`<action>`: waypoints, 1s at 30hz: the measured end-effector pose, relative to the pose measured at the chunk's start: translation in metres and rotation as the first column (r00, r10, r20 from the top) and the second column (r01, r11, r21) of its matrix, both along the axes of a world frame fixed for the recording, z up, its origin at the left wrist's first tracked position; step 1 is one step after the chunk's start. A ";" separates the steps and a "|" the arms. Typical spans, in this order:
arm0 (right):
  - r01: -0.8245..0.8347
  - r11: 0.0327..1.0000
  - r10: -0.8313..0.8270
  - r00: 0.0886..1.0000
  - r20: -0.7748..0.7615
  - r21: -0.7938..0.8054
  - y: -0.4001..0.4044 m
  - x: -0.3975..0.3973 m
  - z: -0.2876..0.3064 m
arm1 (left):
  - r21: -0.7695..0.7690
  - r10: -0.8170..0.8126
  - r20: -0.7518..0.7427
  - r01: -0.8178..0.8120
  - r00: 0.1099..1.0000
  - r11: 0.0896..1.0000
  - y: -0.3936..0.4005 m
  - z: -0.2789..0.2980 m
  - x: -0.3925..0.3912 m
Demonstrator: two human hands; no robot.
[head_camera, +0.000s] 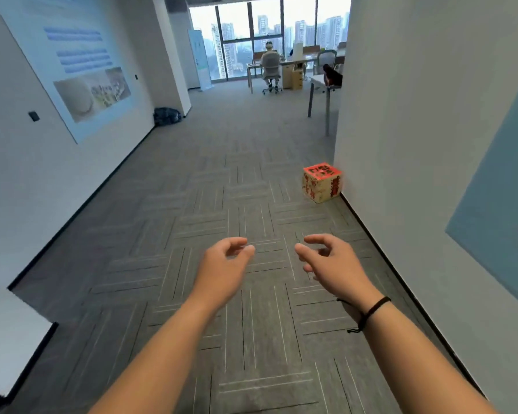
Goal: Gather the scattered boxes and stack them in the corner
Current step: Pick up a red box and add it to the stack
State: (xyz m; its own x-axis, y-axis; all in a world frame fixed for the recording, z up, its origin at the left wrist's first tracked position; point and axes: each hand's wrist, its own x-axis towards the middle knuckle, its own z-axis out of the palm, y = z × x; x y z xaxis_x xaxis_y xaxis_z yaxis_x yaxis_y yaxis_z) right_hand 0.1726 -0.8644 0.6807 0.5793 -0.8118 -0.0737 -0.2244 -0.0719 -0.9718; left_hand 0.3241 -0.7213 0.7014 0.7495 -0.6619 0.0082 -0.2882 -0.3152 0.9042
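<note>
- Small tan cardboard box with a red printed top and red markings on its sides (pixel 322 183) sits on the floor right of centre in the frame, just beside the outer corner of the white right-hand wall (pixel 401 144); whether it touches the wall can't be told.
- Box is upright, one corner edge turned toward the camera; print too blurred to read.
- Left hand (pixel 225 264) is held out over the floor, lower centre of frame, fingers loosely curled, thumb near fingertips, holding nothing.
- Right hand (pixel 331 261) is alongside it, just right of centre, fingers relaxed and half-curled, also holding nothing (a thin black cord bracelet (pixel 371 312) is on that wrist).
- Both hands are well apart from the box, which lies farther up and to the right.
- Grey carpet w/ a basket-weave tile pattern (pixel 168 234) covers the corridor floor.
- Large pale blue wall poster w/ text bands and photos (pixel 78 64) fills the upper left; a dark bag (pixel 167 115) lies at the wall's base beyond it.
- Top centre: a person seated in a white office chair (pixel 271 67) at a desk by tall windows, city towers outside.
- A pale blue panel (pixel 503 204) hangs on the wall at the right edge.
</note>
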 end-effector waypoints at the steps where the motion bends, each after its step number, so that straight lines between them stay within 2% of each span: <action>1: 0.006 1.000 -0.006 1.000 -0.003 -0.003 -0.019 0.010 0.001 | -0.001 -0.008 0.002 0.008 1.000 1.000 -0.019 0.002 0.013; 4: 0.025 0.999 -0.025 1.000 -0.018 -0.034 -0.073 0.038 0.005 | -0.014 -0.008 0.008 0.008 1.000 1.000 -0.075 0.003 0.051; 7: 0.057 0.998 -0.058 0.997 -0.051 -0.031 -0.122 0.059 0.001 | -0.047 0.005 -0.062 -0.008 0.998 0.999 -0.129 -0.009 0.083; 10: 0.097 0.995 -0.099 0.990 -0.095 -0.026 -0.169 0.083 -0.009 | -0.010 -0.035 -0.100 0.034 0.994 0.999 -0.177 -0.022 0.115; 16: 0.163 0.986 -0.165 0.973 -0.159 -0.023 -0.280 0.161 -0.034 | -0.047 -0.029 -0.114 0.024 0.993 0.999 -0.306 -0.036 0.219; 22: 0.202 0.979 -0.199 0.957 -0.212 -0.009 -0.403 0.262 -0.025 | -0.067 -0.165 -0.173 0.156 0.971 0.986 -0.459 -0.032 0.317; 30: 0.321 0.947 -0.308 0.924 -0.227 0.024 -0.560 0.329 -0.021 | -0.066 -0.264 -0.182 0.256 0.947 0.964 -0.637 -0.023 0.400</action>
State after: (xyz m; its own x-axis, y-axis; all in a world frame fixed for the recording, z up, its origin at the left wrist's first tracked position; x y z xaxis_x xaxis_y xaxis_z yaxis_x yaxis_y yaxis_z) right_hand 0.5012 -1.4242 0.6599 0.2592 -0.9399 -0.2224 -0.4322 0.0931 -0.8970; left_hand 0.7242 -1.3579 0.6781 0.5422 -0.8360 -0.0846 -0.1793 -0.2135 0.9604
